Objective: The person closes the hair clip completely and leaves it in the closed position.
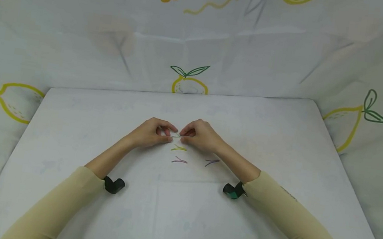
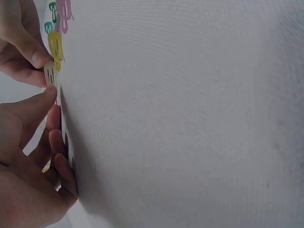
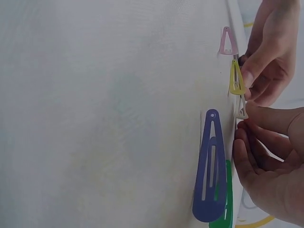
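Near the far middle of the table, a small white snap hair clip (image 1: 176,136) is between both hands. My left hand (image 1: 152,132) pinches one end of it with thumb and fingertips. My right hand (image 1: 201,136) pinches the other end from the right. In the left wrist view the slotted white clip (image 2: 50,74) shows between the thumbs. Closest to the hands lies a yellow snap clip (image 1: 179,148), with a pink one (image 1: 179,160) nearer me. Beside them, below the right wrist, is a purple clip (image 1: 212,162); in the head view these three look Y-shaped, their parts spread.
A green clip (image 3: 229,209) sits partly behind the purple one in the right wrist view. The white table (image 1: 171,214) is bordered by a lemon-print cloth (image 1: 248,70) at the back and sides. Black wrist cameras (image 1: 114,185) hang under both wrists.
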`<state>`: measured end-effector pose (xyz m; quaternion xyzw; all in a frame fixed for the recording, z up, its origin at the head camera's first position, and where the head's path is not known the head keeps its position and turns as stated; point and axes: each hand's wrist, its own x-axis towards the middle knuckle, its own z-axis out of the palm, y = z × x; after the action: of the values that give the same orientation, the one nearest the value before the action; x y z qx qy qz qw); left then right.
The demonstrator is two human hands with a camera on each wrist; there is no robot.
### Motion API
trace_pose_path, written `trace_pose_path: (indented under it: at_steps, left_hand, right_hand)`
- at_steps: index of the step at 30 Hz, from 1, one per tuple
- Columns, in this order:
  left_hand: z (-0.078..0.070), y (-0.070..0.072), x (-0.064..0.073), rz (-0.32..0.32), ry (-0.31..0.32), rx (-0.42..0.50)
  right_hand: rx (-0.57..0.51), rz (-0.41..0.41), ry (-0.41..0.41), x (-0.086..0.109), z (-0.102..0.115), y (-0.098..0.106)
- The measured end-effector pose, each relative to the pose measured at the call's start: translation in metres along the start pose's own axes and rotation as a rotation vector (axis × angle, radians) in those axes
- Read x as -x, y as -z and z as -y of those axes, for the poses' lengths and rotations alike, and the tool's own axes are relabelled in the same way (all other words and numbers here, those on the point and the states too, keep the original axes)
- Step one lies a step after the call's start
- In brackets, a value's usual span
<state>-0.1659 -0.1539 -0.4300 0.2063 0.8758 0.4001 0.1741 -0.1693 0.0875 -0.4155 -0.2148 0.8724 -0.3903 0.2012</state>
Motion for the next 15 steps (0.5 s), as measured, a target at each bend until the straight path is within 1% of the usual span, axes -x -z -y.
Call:
trace_pose_path:
  at_steps: [11,15]
  left_hand:
    - [-0.0056,-0.0021,0.0006,-0.020,0.050,-0.042]
    - [-0.0073,-0.0029,0.0020,-0.029,0.058,-0.055]
  right_hand:
    - [0.077,-0.017,0.015,-0.0031,0.0002,-0.0010]
    - [0.092,-0.026,0.012,-0.0036,-0.0003,-0.0019]
